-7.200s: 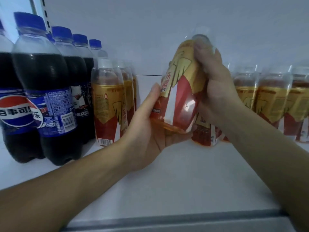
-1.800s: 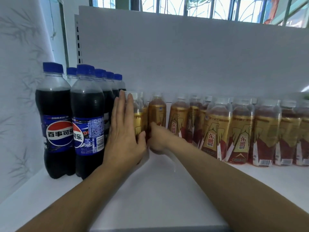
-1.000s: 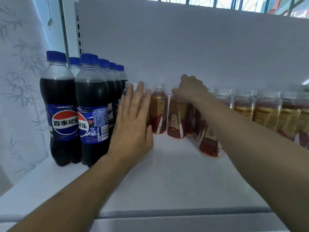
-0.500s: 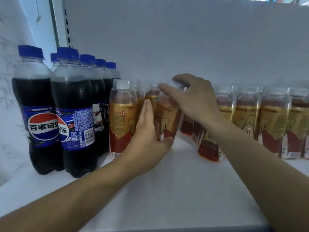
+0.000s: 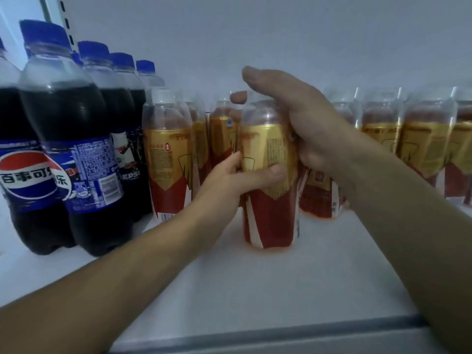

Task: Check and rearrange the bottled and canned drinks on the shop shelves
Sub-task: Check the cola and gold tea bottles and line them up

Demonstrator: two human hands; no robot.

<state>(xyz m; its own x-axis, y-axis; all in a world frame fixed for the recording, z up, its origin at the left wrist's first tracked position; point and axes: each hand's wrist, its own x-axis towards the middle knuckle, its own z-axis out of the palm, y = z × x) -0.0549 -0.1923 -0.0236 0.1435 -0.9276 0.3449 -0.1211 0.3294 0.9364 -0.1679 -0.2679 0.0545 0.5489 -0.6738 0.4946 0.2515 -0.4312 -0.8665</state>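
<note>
A gold-and-red energy drink bottle (image 5: 268, 195) stands upright on the white shelf (image 5: 255, 282), forward of its row. My left hand (image 5: 229, 180) grips its middle from the left, thumb across the label. My right hand (image 5: 301, 123) wraps its upper part and cap from the right. More bottles of the same drink (image 5: 168, 159) stand just to its left, and a long row of them (image 5: 419, 146) runs off to the right.
Dark cola bottles with blue caps (image 5: 76, 149) fill the left end of the shelf in two files. The white back panel (image 5: 255, 34) rises behind all rows. The shelf's grey front edge (image 5: 255, 338) runs along the bottom.
The gripped bottle has come forward out of the row toward the shelf front. My left hand went from resting beside it to gripping it. The camera moved closer.
</note>
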